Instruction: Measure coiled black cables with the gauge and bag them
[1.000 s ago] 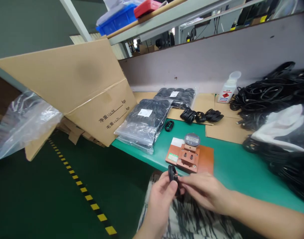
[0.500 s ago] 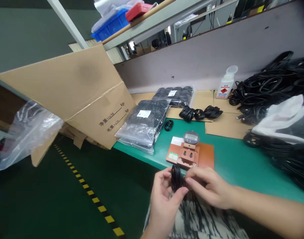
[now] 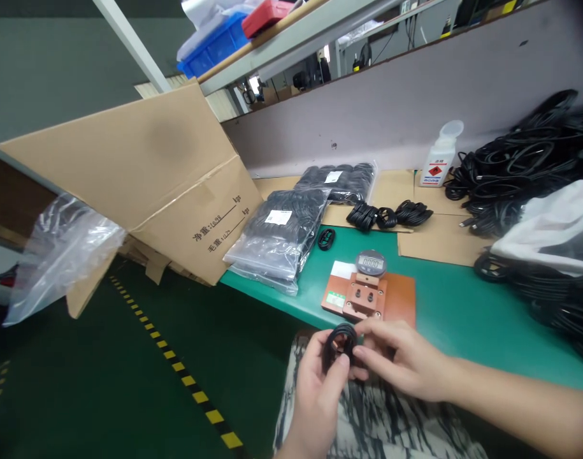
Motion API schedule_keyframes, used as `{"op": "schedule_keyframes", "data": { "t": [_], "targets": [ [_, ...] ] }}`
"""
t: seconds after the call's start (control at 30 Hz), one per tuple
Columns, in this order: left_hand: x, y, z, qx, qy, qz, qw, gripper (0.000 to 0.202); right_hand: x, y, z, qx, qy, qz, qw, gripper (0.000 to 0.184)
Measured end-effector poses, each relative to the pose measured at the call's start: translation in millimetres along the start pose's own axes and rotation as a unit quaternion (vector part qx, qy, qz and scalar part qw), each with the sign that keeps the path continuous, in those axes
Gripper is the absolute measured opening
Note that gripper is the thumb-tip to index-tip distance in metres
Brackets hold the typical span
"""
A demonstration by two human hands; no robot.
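A small coil of black cable (image 3: 343, 331) is held just in front of the table's near edge, above a black-and-white patterned cloth. My left hand (image 3: 317, 386) grips the coil from the left, its thumb pressed on the near side. At the coil's right side, my right hand (image 3: 401, 360) pinches the cable between thumb and fingers; the exact contact is partly hidden. Just beyond the hands sits a digital gauge (image 3: 371, 262) on a reddish-brown fixture (image 3: 365, 296), with what look like zeros on its display.
Left of the gauge lie a small cable coil (image 3: 326, 239) and bagged cables (image 3: 281, 233). More cable bundles (image 3: 396, 215) rest on cardboard behind. A white bottle (image 3: 438, 156) and a big cable heap (image 3: 520, 159) stand right. An open carton (image 3: 176, 166) flanks the table's left end.
The coil has turned from nearly edge-on to showing its open loop. My left fingers and thumb have shifted around it, while my right hand stays at its right side.
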State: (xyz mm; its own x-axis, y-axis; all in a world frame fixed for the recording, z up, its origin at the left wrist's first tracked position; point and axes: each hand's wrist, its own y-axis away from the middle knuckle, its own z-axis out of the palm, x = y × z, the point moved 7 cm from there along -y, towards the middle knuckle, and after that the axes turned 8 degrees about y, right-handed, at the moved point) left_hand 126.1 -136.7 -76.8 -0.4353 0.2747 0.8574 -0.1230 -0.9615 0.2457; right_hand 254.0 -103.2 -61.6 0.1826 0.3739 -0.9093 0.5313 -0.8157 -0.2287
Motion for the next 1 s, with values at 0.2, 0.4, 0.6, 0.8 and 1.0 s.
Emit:
{"op": "schedule_keyframes", "data": {
  "t": [0.2, 0.4, 0.6, 0.8, 1.0],
  "targets": [
    [-2, -5, -2.2, -0.006, -0.117, -0.001, 0.993, 0.022, 1, 0, 1, 0.008, 0.014, -0.019, 1.000, 0.014],
    [-3, -9, -2.6, 0.000, -0.164, 0.010, 0.986, 0.020, 5, 1, 4, 0.012, 0.028, -0.006, 1.000, 0.012],
    [1, -13, -4.7, 0.039, -0.190, 0.028, 0.981, 0.016, -8, 5, 2, 0.005, 0.065, -0.081, 0.995, 0.006],
    [9, -20, -4.8, 0.028, -0.208, 0.069, 0.975, 0.017, -23, 9, -2, 0.023, 0.118, -0.189, 0.975, 0.020],
    [6, -24, 1.1, -0.021, -0.198, 0.078, 0.977, 0.018, -28, 13, -2, 0.024, 0.164, -0.226, 0.960, 0.023]
  ]
}}
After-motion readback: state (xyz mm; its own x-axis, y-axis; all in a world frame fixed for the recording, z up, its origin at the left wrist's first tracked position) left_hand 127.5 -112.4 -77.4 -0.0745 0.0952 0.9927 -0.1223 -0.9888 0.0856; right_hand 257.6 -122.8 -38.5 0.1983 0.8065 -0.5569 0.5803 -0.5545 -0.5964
